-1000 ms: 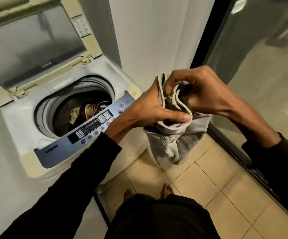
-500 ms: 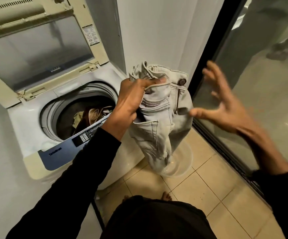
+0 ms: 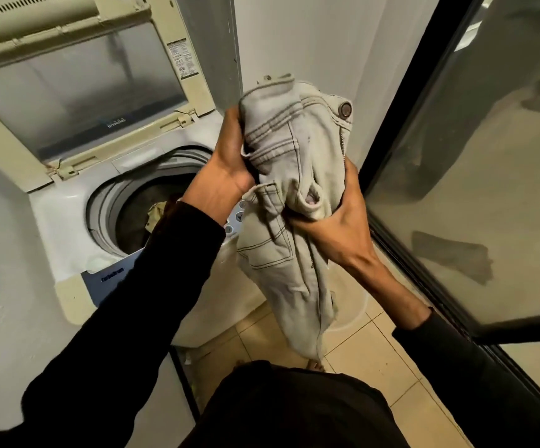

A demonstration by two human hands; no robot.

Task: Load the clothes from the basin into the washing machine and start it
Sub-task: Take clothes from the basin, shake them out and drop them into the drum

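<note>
A cream top-loading washing machine [image 3: 68, 221] is seen with its lid [image 3: 78, 92] raised and crumpled clothes [image 3: 157, 213] lying in the drum. Just right of the opening, pale grey stitched denim trousers [image 3: 297, 176] are held up in the air, gripped at the waistband by the left hand [image 3: 230, 166] and clutched from below by the right hand [image 3: 336, 227]. A clear plastic basin [image 3: 356, 312] is glimpsed on the tiled floor [image 3: 391, 376] behind them.
</note>
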